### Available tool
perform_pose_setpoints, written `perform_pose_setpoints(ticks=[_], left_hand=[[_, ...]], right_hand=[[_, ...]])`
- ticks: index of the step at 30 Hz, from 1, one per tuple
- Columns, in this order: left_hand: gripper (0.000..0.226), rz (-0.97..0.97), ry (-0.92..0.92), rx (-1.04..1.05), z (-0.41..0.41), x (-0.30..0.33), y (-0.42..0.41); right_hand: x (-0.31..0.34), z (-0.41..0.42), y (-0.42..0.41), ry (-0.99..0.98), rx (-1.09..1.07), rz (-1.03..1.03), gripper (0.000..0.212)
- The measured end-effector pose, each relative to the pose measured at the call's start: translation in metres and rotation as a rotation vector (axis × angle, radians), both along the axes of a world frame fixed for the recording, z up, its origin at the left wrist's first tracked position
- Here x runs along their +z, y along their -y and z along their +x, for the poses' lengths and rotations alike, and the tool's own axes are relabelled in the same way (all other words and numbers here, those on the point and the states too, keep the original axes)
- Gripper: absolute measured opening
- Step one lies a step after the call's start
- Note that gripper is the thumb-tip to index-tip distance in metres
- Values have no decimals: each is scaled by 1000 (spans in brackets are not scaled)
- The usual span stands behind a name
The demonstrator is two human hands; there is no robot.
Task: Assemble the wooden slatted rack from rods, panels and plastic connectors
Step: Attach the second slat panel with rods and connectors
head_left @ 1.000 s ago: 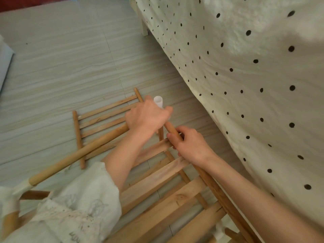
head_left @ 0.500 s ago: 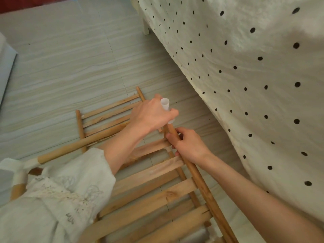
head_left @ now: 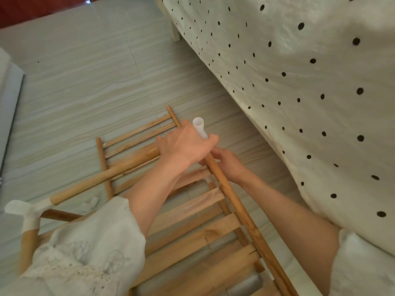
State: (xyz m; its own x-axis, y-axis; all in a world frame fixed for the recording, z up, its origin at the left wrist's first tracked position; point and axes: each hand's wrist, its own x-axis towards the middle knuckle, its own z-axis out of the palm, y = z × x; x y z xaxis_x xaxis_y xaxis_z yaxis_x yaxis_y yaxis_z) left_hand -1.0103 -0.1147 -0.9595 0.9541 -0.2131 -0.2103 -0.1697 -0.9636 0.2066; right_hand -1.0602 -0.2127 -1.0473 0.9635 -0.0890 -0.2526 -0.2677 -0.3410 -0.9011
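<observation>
The left hand [head_left: 188, 146] grips the white plastic tube connector [head_left: 199, 129] capping the long round wooden rod [head_left: 233, 201], steadied below by the right hand's [head_left: 228, 163] grip (light, stiff, probably push-fit).

A pale grey tiled floor [head_left: 81, 86] with faint wavy streaks filled the left and middle of the view, its grout lines crossing near the centre. A cream bedspread [head_left: 310, 86] with black dots hung down across the whole right side to the floor. A white bed leg [head_left: 174, 33] stood beneath its upper edge. A dark red strip [head_left: 38, 8] ran along the floor's far edge. A pale grey panel [head_left: 8, 116] lay at the left edge.
</observation>
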Motion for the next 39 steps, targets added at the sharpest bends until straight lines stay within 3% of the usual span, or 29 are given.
perform_pose_setpoints(ticks=[2, 6, 12, 15, 17, 19, 20, 24, 28, 35, 39], left_hand=[[54, -2, -18, -20, 2, 0, -2], [50, -11, -75, -46, 2, 3, -5], [48, -17, -22, -141, -1, 1, -8], [44, -25, -33, -197, 3, 0, -14], [46, -70, -97, -245, 9, -2, -18], [63, -130, -169, -277, 15, -1, -20], [65, -146, -198, -277, 16, 1, -20], [48, -211, -236, -275, 24, -1, -19], [28, -312, -225, -323, 28, -6, -19], [39, -274, -211, -308, 21, -4, -23], [33, -254, -179, -274, 18, -5, -23]], right_hand=[[1, 1, -3, 43, -7, 3, 17], [2, 8, -4, 83, 13, -236, 17], [-7, 9, 0, 54, -9, -210, 17], [-3, 6, -5, -38, -135, -25, 19], [8, -6, -8, -192, -242, 237, 35], [25, -22, -8, -308, -218, 506, 48], [32, -29, -8, -318, -167, 546, 50], [47, -51, -14, -121, -153, 291, 33], [56, -64, -17, -37, -233, 343, 28], [66, -65, -17, -21, -259, 383, 19], [61, -65, -18, -20, -266, 379, 23]])
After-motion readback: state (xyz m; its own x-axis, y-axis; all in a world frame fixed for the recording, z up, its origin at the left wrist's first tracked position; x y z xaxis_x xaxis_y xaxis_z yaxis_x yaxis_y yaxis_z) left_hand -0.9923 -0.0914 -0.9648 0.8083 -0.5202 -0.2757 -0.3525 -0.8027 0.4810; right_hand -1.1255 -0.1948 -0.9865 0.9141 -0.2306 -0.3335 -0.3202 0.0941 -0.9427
